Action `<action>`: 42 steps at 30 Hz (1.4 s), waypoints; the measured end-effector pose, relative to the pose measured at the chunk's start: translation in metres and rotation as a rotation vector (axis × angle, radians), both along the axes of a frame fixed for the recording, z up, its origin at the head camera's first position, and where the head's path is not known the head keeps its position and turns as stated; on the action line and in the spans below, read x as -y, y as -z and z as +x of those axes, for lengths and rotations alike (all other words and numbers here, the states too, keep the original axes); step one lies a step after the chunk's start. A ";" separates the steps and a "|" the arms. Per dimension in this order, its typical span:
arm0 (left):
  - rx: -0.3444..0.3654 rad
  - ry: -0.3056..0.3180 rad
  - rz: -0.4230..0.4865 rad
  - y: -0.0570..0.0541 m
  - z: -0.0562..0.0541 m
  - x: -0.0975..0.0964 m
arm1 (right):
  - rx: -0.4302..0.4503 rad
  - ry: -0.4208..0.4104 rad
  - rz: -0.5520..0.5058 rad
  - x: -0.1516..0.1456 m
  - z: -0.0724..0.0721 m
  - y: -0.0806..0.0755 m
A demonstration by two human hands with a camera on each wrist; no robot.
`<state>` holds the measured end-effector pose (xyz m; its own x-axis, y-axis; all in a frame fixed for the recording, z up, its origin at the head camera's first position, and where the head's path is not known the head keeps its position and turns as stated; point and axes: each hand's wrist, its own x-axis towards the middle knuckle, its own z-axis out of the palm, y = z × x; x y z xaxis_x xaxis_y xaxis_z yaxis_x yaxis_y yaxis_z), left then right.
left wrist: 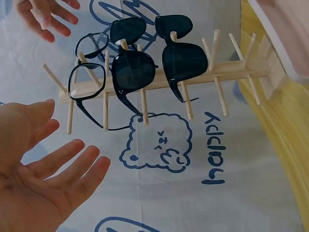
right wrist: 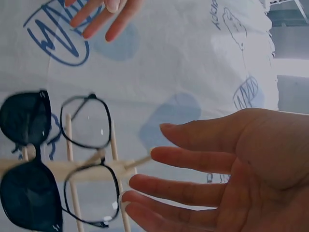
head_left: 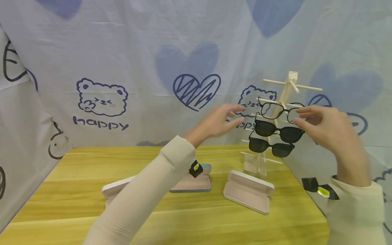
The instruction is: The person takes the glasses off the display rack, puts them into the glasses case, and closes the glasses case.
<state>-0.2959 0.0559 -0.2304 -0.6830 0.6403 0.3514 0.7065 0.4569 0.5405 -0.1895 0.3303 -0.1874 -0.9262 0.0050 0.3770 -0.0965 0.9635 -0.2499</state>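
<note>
A pair of clear-lens glasses (head_left: 286,110) with a dark frame hangs on a wooden peg rack (head_left: 287,92). Below it hang two pairs of dark sunglasses, an upper pair (head_left: 265,128) and a lower pair (head_left: 258,145). My left hand (head_left: 218,120) is raised to the left of the rack, its fingers extended and holding nothing. On the other side, my right hand (head_left: 330,127) is beside the clear glasses. The right wrist view shows the fingers (right wrist: 178,188) of that hand spread and nearly straight, very close to the rim; whether they touch it I cannot tell.
Three opened glasses cases lie on the wooden table (head_left: 73,190): a white one (head_left: 119,184) partly behind my left sleeve, a blue-edged one (head_left: 191,184) in the middle, and a white one (head_left: 248,194) before the rack. A printed cloth (head_left: 147,68) hangs behind.
</note>
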 end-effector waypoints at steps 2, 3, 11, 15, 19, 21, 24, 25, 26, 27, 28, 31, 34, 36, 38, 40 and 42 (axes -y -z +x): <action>0.020 0.004 0.001 -0.004 -0.004 -0.006 | 0.021 0.033 0.019 -0.007 -0.001 -0.004; 0.031 0.007 -0.001 -0.006 -0.006 -0.009 | 0.039 0.050 0.025 -0.010 -0.002 -0.007; 0.042 -0.015 -0.027 -0.014 -0.019 -0.029 | 0.160 0.082 0.040 -0.031 -0.019 -0.019; 0.004 -0.016 0.025 -0.015 -0.023 -0.039 | 0.190 0.075 0.035 -0.037 -0.027 -0.020; 0.005 -0.030 0.044 -0.015 -0.025 -0.050 | 0.245 0.103 0.020 -0.042 -0.034 -0.020; 0.031 -0.035 0.044 -0.016 -0.025 -0.056 | 0.279 0.106 0.008 -0.044 -0.038 -0.019; 0.067 -0.048 0.035 -0.016 -0.025 -0.062 | 0.310 0.096 -0.013 -0.047 -0.042 -0.017; 0.076 -0.051 0.029 -0.017 -0.024 -0.063 | 0.314 0.091 -0.025 -0.047 -0.043 -0.015; 0.083 -0.053 0.023 -0.017 -0.024 -0.064 | 0.312 0.090 -0.031 -0.047 -0.044 -0.014; 0.085 -0.056 0.015 -0.018 -0.024 -0.065 | 0.308 0.091 -0.042 -0.047 -0.044 -0.013; 0.084 -0.059 0.008 -0.018 -0.023 -0.066 | 0.298 0.092 -0.048 -0.048 -0.044 -0.012; 0.077 -0.054 0.005 -0.020 -0.022 -0.067 | 0.263 0.100 -0.060 -0.047 -0.042 -0.010; 0.072 -0.034 0.026 -0.021 -0.021 -0.068 | 0.220 0.124 -0.050 -0.046 -0.038 -0.010; 0.074 -0.016 0.045 -0.022 -0.019 -0.067 | 0.194 0.141 -0.042 -0.044 -0.034 -0.011; 0.084 -0.001 0.073 -0.024 -0.016 -0.066 | 0.167 0.155 -0.039 -0.042 -0.029 -0.013; 0.099 0.009 0.098 -0.026 -0.012 -0.064 | 0.141 0.155 -0.045 -0.041 -0.024 -0.014; 0.117 0.019 0.132 -0.028 -0.008 -0.062 | 0.107 0.152 -0.066 -0.040 -0.018 -0.015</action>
<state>-0.3041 0.1176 -0.2021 -0.7123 0.6070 0.3525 0.6433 0.3636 0.6738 -0.2073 0.3701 -0.1728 -0.9476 0.1698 0.2704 0.0798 0.9460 -0.3142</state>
